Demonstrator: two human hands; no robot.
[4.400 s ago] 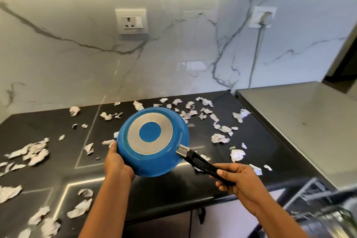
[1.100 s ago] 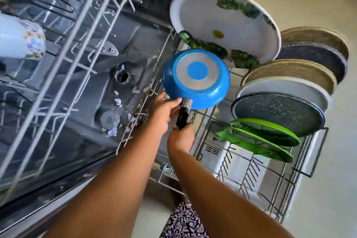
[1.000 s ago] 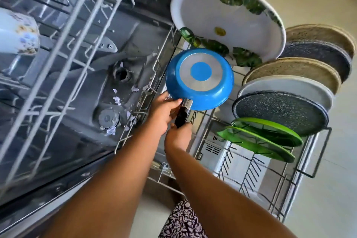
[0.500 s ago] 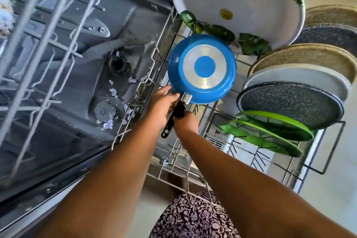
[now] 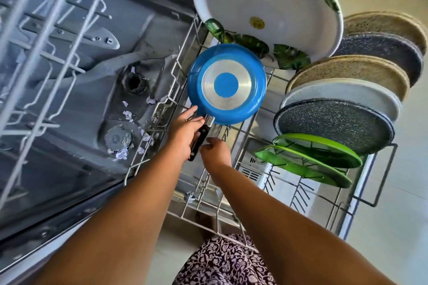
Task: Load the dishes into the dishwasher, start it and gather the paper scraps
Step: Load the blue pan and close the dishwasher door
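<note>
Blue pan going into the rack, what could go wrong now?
The blue pan is held close to the leafy white plate; if it slips from the left hand, it might bang the plate. Its black handle points out past the right hand and could snag the wire rack. Paper scraps on the dishwasher floor may clog it once started.

Pan (image 5: 227, 83) seemingly in lower rack (image 5: 298, 194); plates (image 5: 335, 120) right, scraps (image 5: 127, 114) left.
</note>
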